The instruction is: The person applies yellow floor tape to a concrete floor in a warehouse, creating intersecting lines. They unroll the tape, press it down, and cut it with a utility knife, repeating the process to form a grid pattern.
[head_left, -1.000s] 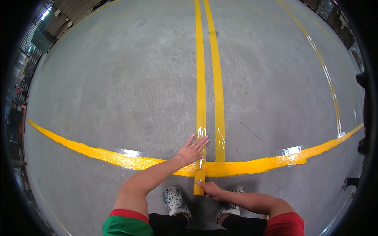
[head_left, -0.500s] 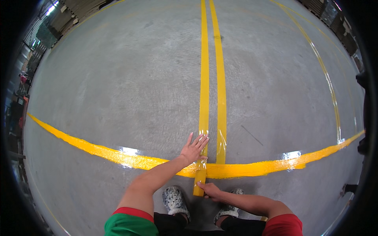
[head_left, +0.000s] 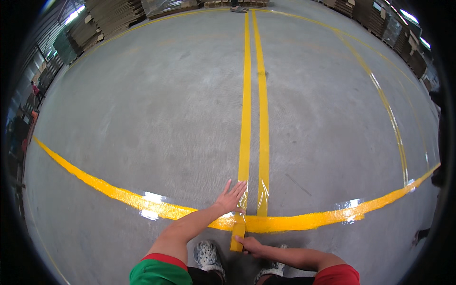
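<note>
A long strip of yellow tape (head_left: 245, 118) runs away from me along the grey floor. My left hand (head_left: 230, 198) lies on its near part, fingers stretched out and spread, palm down. At the strip's near end, between my feet, my right hand (head_left: 250, 246) grips the yellow tape (head_left: 237, 243) with the thumb on top; the fingers underneath are partly hidden. Whether a roll is at that end, I cannot tell. The tape crosses a wide, glossy yellow painted band (head_left: 294, 223) that curves across the view in front of my feet.
A second yellow strip (head_left: 264, 118) runs parallel, just right of the first. Patterned clogs (head_left: 207, 255) are on my feet. More yellow lines (head_left: 388, 107) lie at the right. Stacked flat brown sheets (head_left: 114, 19) stand along the far edge, and a person's shoe (head_left: 239, 9) shows there.
The view has tilted up, so the floor lines and my hands sit lower, and the far stacks and another person's shoe now show. My hands keep nearly the same places on the tape.
</note>
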Motion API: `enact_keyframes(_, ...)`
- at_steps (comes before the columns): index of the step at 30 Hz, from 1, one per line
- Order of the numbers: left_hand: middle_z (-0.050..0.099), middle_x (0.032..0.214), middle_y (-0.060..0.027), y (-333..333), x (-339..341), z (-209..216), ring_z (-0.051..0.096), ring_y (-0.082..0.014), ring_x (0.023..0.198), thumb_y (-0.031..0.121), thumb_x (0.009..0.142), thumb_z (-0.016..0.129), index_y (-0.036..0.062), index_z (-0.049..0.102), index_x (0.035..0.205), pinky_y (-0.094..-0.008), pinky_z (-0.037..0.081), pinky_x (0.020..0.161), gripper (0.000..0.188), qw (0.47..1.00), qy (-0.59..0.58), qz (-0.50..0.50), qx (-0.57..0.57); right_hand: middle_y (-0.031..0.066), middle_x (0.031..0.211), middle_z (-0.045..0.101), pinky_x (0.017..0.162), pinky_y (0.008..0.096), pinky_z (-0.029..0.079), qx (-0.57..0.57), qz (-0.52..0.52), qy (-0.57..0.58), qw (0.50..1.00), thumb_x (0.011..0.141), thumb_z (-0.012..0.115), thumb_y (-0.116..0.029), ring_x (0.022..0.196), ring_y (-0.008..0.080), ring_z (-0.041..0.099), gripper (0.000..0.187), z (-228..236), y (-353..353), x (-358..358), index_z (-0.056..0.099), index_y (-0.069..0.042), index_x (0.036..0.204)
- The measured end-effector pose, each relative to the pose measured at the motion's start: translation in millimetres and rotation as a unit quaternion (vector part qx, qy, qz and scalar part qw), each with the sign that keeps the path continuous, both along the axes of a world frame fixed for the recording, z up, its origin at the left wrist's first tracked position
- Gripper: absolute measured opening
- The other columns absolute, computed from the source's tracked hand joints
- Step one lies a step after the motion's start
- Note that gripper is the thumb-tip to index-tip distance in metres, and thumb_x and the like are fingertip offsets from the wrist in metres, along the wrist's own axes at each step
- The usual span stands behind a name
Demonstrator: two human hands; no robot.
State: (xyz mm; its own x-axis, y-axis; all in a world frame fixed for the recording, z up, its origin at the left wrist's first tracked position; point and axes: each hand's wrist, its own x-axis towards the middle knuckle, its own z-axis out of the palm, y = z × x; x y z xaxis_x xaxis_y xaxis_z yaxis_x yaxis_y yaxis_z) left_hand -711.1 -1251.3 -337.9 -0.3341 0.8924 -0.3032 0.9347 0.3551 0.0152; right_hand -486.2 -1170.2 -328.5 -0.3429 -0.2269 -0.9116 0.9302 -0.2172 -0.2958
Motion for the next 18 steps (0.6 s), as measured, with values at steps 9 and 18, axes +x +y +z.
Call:
enact_keyframes(9,0.02,0.163,-0.0095,0.4,4.9,-39.4,0.017,-0.0226,0.151,0.073,0.082,0.049,0.0028,0.021,0.155,-0.0603,0.008,0.119,0.105,0.995,0.063,0.027,0.067,0.0016,0.076,0.061,0.053,0.0298,0.038,0.016,0.005,0.02,1.0,0.093,0.058,-0.058,0.061,0.0125,0.049,0.054,-9.5,-1.1,3.8,0.068,-0.005,0.096)
enact_keyframes(18,0.015,0.164,-0.0117,2.3,2.6,-12.3,0.012,-0.0241,0.152,0.078,0.075,0.054,0.001,0.018,0.155,-0.0594,0.003,0.119,0.116,1.0,0.013,0.01,0.0,0.0003,0.077,0.061,0.051,0.0271,0.034,0.011,-0.007,0.02,1.0,0.096,0.058,-0.052,0.062,0.0102,0.049,0.048,-4.8,0.2,3.9,0.068,-0.005,0.095)
